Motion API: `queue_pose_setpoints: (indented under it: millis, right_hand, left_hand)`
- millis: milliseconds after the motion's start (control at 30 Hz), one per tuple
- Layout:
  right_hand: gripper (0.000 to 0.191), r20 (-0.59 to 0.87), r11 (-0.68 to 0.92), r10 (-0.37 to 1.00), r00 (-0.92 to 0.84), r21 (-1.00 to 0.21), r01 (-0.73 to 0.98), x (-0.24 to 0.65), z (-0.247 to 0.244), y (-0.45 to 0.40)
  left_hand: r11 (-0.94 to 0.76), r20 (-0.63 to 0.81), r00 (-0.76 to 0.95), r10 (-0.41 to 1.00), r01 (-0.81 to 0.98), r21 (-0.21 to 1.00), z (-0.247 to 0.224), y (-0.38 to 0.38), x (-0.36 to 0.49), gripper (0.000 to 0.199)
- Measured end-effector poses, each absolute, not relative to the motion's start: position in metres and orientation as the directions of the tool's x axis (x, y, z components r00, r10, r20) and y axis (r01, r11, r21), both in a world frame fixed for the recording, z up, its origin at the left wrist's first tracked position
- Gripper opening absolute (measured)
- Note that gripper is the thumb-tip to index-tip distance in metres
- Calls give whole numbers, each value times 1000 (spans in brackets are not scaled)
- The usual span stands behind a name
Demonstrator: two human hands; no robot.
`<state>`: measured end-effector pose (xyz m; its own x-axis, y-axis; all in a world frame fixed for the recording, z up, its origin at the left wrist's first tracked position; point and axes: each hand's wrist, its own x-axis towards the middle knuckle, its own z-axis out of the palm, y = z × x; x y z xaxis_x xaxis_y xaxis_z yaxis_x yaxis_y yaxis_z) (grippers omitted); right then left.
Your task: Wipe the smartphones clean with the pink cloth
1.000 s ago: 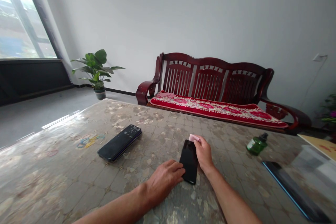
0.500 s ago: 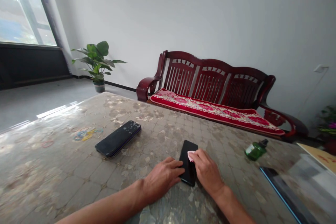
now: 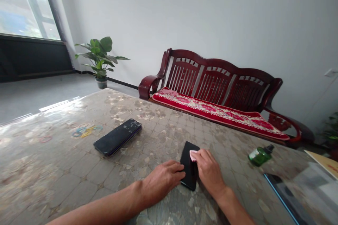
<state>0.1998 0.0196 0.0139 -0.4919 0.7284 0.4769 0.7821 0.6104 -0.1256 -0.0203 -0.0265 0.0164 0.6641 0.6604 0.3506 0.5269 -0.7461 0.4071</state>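
A black phone [image 3: 189, 179] lies flat on the patterned table [image 3: 158, 130], upper end pointing away. My left hand [image 3: 164, 180] rests at its left edge, fingers reaching over the rim of the screen and pressed together. Pinched in my right hand [image 3: 210, 169] is a small pink cloth [image 3: 193, 155], which touches the upper part of the screen. To the left, a stack of dark phones [image 3: 118, 137] has pale spots at its far end.
Coloured rubber bands [image 3: 86, 130] lie at the left. On the right are a green bottle [image 3: 260, 155], a blue-edged device [image 3: 286, 197] and clear plastic [image 3: 314, 179]. A wooden bench [image 3: 211, 88] stands beyond the table, a potted plant [image 3: 101, 56] behind its left end.
The camera view has shifted slightly. My right hand and the pink cloth remain at the upper part of the phone, and my left hand stays at its left edge.
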Motion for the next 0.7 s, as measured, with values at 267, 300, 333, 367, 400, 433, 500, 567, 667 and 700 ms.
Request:
queue_pose_setpoints:
  millis: [267, 300, 333, 367, 400, 433, 500, 567, 667, 700]
  right_hand:
    - [29, 486, 572, 753, -444, -150, 806, 188, 17, 50]
    - [29, 492, 566, 756, -432, -158, 809, 186, 17, 55]
    - [28, 493, 564, 758, -427, -166, 809, 185, 17, 56]
    - [28, 490, 567, 759, -428, -173, 805, 184, 17, 55]
    - [28, 483, 574, 759, -437, -180, 799, 184, 17, 51]
    - [28, 472, 586, 757, -451, -186, 789, 184, 17, 46]
    - [30, 447, 615, 748, -490, -193, 764, 184, 15, 32]
    - [31, 429, 635, 740, -518, -192, 748, 184, 14, 24]
    - [31, 436, 624, 742, -509, -172, 762, 182, 13, 30]
    - [30, 448, 612, 745, -494, -163, 774, 180, 13, 36]
  left_hand:
    - [-745, 358, 660, 660, 517, 421, 14, -26, -21, 19]
    - [-745, 359, 659, 661, 516, 423, 14, -26, -21, 19]
    - [-745, 359, 659, 661, 516, 423, 13, -26, -21, 20]
    - [-745, 358, 660, 660, 517, 421, 13, -26, -21, 20]
    - [-746, 356, 662, 659, 518, 418, 13, -26, -21, 19]
    - [-747, 354, 665, 658, 519, 415, 12, -26, -21, 18]
    - [-751, 356, 668, 654, 517, 410, 12, -25, -21, 16]
    - [-760, 362, 673, 645, 512, 400, 11, -25, -20, 16]
    - [-765, 353, 684, 638, 513, 389, 12, -25, -20, 16]
    - [-764, 350, 684, 639, 515, 388, 12, -25, -21, 17]
